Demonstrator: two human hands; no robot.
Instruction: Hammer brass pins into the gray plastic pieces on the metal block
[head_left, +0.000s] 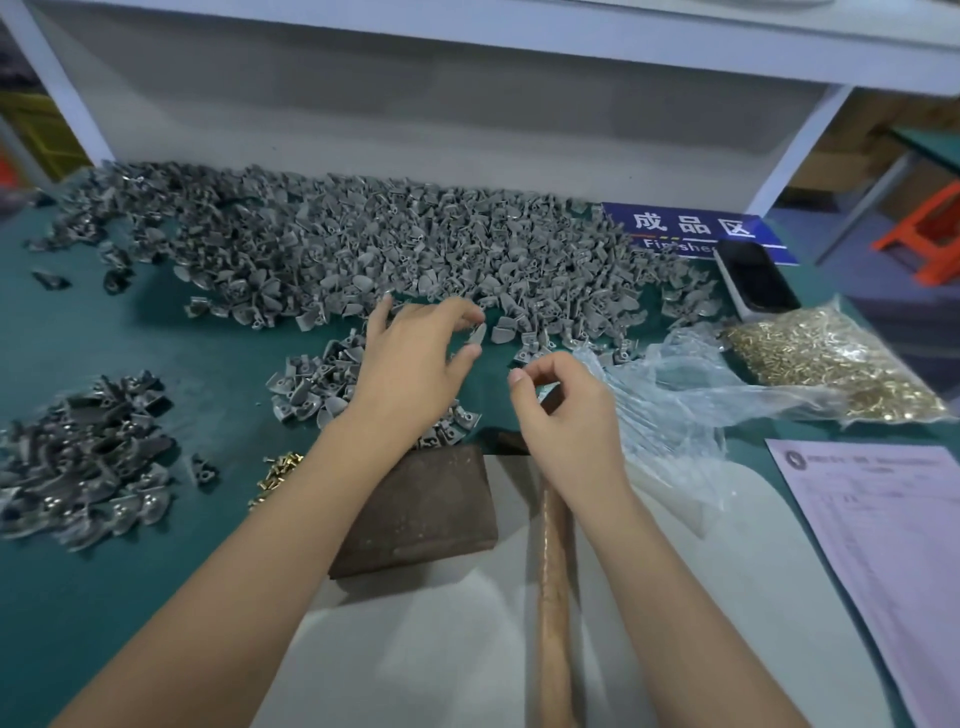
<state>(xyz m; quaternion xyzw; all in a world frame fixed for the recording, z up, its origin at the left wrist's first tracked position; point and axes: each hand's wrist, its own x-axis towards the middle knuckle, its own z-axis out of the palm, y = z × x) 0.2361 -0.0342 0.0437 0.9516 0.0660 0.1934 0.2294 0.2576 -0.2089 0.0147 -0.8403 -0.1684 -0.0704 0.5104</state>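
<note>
My left hand (415, 358) hovers over the green mat and pinches one gray plastic piece (477, 333) between thumb and forefinger. My right hand (566, 415) is just right of it, fingers curled with thumb and forefinger tips together; whether they hold a brass pin is too small to tell. The brown metal block (421, 512) lies below my left wrist with nothing on top. A hammer lies beside it, its wooden handle (555, 597) running toward me under my right wrist. A big heap of gray plastic pieces (395, 244) covers the back of the mat.
A clear bag of brass pins (836, 364) lies at the right, with crumpled plastic wrap (670, 395) beside it. Loose brass pins (278, 470) lie left of the block. A darker pile of pieces (88, 467) sits at the left. A phone (756, 283) and paper form (883, 545) lie right.
</note>
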